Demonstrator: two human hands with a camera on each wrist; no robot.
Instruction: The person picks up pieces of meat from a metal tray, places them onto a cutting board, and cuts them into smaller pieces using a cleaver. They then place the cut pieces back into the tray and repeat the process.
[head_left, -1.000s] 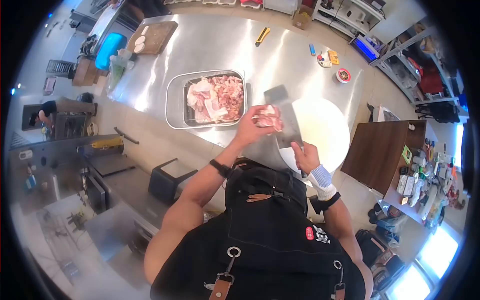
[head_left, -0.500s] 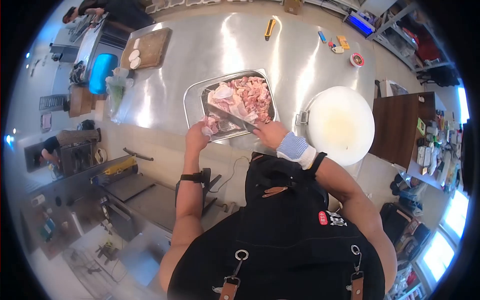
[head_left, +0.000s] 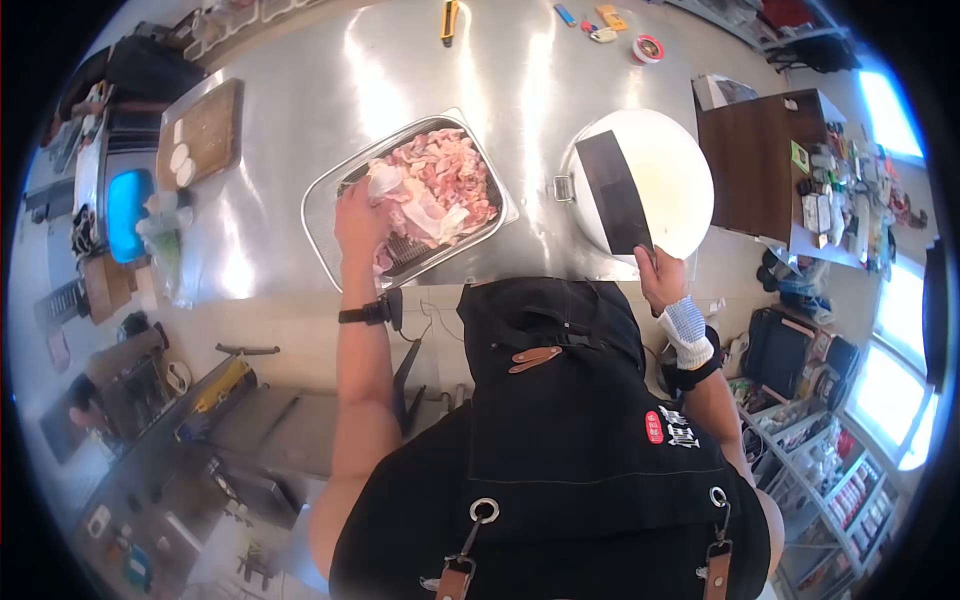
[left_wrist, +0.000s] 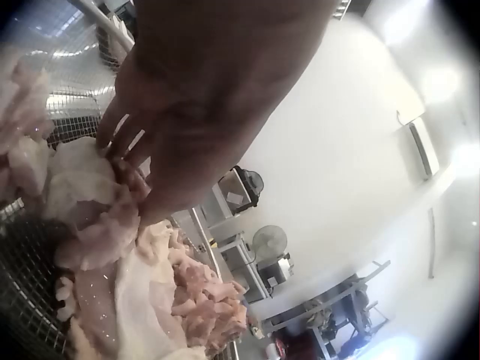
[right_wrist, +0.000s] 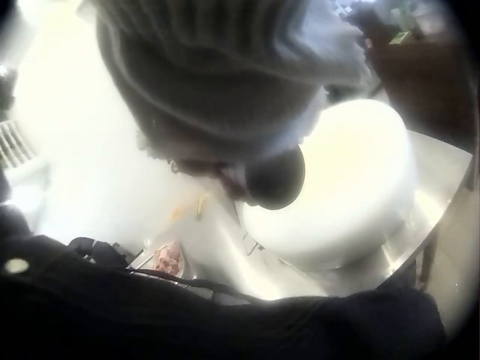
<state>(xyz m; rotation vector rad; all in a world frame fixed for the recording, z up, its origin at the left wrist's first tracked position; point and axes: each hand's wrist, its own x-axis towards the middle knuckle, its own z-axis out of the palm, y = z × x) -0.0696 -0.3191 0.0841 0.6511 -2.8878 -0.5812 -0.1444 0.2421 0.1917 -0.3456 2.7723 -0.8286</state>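
In the head view, the left hand reaches into a metal tray, its fingers touching the near-left part of a heap of raw meat. Most of the meat lies to the right of that hand, in a wire basket within the tray. The right hand grips the handle of a wide knife, its blade over a round white board beyond that hand. The tray and board stand apart on a metal table, between the two hands' far sides. A knitted cuff covers the right wrist.

In the left wrist view, the left hand's fingers point down and touch a pale piece of meat; whether they grip it, I cannot tell. More meat lies below the hand.

In the right wrist view, the cuff hides most of the right hand; the white board shows beside it, and some meat appears small and farther off.
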